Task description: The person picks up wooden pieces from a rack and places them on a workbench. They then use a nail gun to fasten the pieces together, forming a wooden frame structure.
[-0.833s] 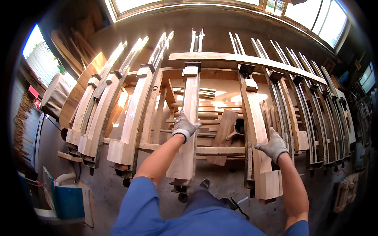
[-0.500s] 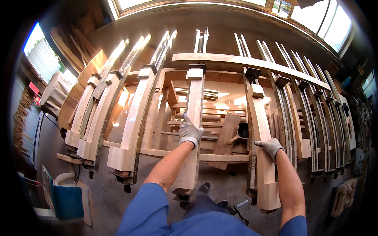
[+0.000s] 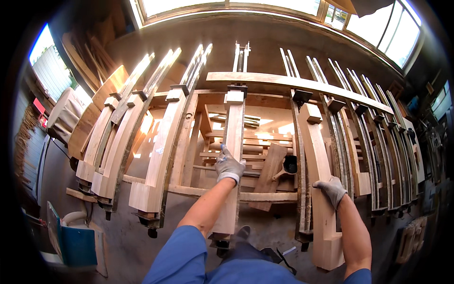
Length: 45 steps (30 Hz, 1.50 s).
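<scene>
Because my right hand [image 3: 333, 188] carries its hold in the nearer half of the long, pale, squared wooden beam [image 3: 319, 163], I judge the far part could swing or dip; a level wrist and a firm thumb would serve me well. Care is due, too, that the small pale wooden block [image 3: 310, 113] at its far end doesn't knock the flat black metal clamp plate [image 3: 302, 96] near it, and that the thick pale end block [image 3: 327, 253] at the near end clears the dark, rough metal clamp bar [image 3: 303, 201].

That beam lies under my right palm, my gloved thumb over its top and my fingers closed about its right side; its nearer half is out to the right of the bar. My left hand [image 3: 230, 164], also gloved, lies across a second pale wooden beam [image 3: 234, 125] on the next clamp to the left, thumb toward its right edge. Whether those fingers grip it or just rest there, I cannot tell.
</scene>
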Motion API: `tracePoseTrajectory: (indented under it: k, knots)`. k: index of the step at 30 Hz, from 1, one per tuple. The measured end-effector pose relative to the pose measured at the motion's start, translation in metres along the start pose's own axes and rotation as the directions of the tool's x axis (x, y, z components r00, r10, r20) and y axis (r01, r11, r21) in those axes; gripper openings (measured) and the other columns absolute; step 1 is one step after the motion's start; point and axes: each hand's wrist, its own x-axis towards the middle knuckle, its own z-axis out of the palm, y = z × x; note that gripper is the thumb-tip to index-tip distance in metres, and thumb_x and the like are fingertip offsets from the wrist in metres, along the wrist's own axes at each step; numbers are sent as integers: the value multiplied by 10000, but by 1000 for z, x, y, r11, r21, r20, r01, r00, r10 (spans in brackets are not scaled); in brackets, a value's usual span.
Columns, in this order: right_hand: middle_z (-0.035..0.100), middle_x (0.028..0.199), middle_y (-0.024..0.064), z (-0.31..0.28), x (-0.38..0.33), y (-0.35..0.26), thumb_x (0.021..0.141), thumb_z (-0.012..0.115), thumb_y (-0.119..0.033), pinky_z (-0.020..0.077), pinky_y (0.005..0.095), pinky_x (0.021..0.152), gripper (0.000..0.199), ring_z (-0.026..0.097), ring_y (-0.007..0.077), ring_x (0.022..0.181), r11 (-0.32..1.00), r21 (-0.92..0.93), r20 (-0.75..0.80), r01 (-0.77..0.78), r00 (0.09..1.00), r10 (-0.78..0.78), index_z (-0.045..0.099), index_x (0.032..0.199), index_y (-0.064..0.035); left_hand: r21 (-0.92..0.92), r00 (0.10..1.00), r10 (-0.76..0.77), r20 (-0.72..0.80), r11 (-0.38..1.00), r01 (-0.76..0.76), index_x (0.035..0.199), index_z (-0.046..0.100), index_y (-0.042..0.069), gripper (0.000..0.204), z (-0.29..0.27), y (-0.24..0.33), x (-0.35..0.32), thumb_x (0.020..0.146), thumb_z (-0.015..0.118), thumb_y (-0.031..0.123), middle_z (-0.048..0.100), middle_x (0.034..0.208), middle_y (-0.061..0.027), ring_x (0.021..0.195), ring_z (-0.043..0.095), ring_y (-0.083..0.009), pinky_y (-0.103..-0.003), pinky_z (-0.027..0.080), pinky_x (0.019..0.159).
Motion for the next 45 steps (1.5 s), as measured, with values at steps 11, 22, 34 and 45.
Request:
tracePoseTrajectory:
  k: [11,22,34,45]
  knots:
    - [712,1074,55,-63,-210,63,619,898,-123,576,331,875,677,691,166,948,956,135,-206,262,951,-231,635,1227,15,-169,980,-155,123,970,174,1459,455,-15,873,-35,6,9,760,872,300,674,1319,-269,1232,664,-388,-393,529,1065]
    - [713,1042,88,-28,-350,259,619,858,-35,608,342,788,639,715,204,918,933,358,-476,33,866,152,625,1210,34,-758,970,190,153,652,-8,1128,616,-32,425,-54,-3,37,778,851,24,733,1023,-134,832,723,-208,-319,618,728]
    - [759,1077,104,-28,-444,434,652,979,-242,582,339,878,628,713,183,960,734,650,-429,-196,703,567,710,1160,13,-851,498,753,430,523,-57,1175,685,67,310,-83,142,-159,1000,670,322,694,1001,0,914,657,-143,-298,523,855]
    - [744,1183,162,-33,-560,623,612,996,-296,568,374,959,802,716,269,1061,552,793,-377,-256,506,776,658,1271,12,-589,-23,588,808,807,-45,1253,615,18,411,129,240,-479,907,742,200,708,1063,-72,909,703,-170,-316,595,812]
